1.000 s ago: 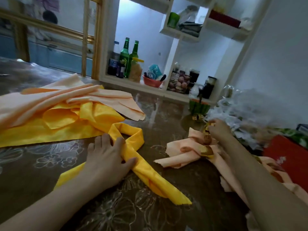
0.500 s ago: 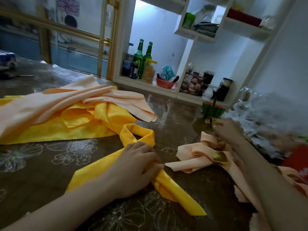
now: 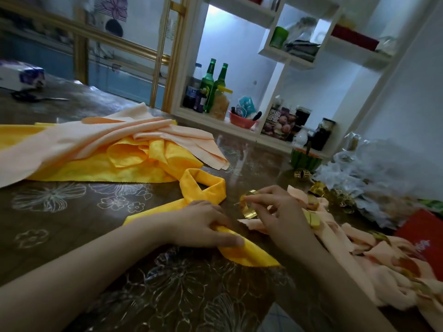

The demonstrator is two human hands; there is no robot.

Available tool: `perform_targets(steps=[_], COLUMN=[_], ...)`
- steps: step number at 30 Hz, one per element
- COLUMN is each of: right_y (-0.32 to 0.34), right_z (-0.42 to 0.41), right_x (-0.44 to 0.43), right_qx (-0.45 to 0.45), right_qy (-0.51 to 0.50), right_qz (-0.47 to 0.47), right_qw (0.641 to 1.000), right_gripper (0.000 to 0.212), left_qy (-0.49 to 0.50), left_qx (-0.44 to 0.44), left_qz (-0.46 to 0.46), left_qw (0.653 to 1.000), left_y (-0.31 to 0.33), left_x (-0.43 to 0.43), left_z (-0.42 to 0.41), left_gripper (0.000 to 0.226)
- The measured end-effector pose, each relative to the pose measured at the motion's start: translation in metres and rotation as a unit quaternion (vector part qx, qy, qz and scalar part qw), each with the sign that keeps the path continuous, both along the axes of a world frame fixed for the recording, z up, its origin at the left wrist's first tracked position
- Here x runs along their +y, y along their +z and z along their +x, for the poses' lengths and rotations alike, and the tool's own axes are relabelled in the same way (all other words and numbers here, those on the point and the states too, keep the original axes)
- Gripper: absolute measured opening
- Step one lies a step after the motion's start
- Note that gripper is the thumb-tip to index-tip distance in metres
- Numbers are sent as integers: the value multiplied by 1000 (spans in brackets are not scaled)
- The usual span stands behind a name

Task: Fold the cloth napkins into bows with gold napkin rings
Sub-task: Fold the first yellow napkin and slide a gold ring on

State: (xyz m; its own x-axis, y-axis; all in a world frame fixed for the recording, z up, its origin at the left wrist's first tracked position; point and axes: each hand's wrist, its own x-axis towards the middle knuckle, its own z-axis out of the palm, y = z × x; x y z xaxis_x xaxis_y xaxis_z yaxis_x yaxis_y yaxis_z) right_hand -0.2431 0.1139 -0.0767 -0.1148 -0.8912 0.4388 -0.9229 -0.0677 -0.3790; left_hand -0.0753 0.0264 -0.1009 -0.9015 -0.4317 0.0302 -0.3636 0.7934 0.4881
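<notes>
now | left hand point(image 3: 203, 224) pins yellow napkin point(image 3: 244, 250) | right hand point(image 3: 273, 212) pinches gold ring point(image 3: 248, 207), just beyond the napkin's near-right tail

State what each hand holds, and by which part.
The left hand grips the folded yellow napkin just below its loop; the right hand pinches a gold napkin ring by its band.
</notes>
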Motion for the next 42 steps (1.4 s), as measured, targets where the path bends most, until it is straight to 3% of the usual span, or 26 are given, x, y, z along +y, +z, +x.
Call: perform_targets(steps=[2, 3, 4, 6, 8, 11, 14, 18, 21, 24, 29, 36, 39, 42], right_y=[-5, -6, -6, -6, -6, -9, -9, -2, -5, -8, -12, -16, -17, -17], right_z=[-2, -1, 0, 3, 7, 8, 10, 16, 19, 22, 24, 32, 36, 31], right_x=[2, 4, 6, 10, 12, 14, 15, 17, 15, 14, 11, 11, 10, 11], right_qx=[40, 51, 66, 106, 113, 73, 8, -175, -229, -197, -106, -18, -24, -73], right_qy=[9, 22, 38, 69, 77, 56, 39, 25, 25, 24, 2, -18, 2, 9], right_qz=[3, 7, 12, 23, 31, 59, 61, 87, 103, 68, 53, 50, 69, 54], right_qw=[999, 998, 997, 992, 990, 994, 997, 980, 968, 978, 993, 998, 997, 996], right_gripper=[25, 26, 27, 32, 41, 51, 35, 6, 13, 18, 53, 47, 50, 49], left_qy=[9, 17, 24, 33, 26, 31, 65, 109, 125, 133, 146, 130, 132, 96], left_qx=[49, 75, 83, 49, -3, -41, -28, 21, 87, 138, 204, 234, 252, 242], left_qz=[180, 216, 213, 109, -2, -61, -95, -112, -87, -66, -46, -23, -13, -43], left_qw=[982, 973, 973, 992, 1000, 997, 993, 988, 985, 979, 967, 963, 959, 965], left_y=[5, 4, 3, -2, -5, -3, -4, -11, -16, -14, -21, -18, -17, -13], left_x=[2, 2, 3, 0, 0, 2, 2, 3, 5, 6, 3, 4, 6, 14], left_z=[3, 4, 4, 2, -1, -4, -6, -9, -10, -10, -11, -7, -7, -7], left_gripper=[59, 57, 50, 31, 39, 43, 36, 26, 14, 4, 7, 12, 14, 43])
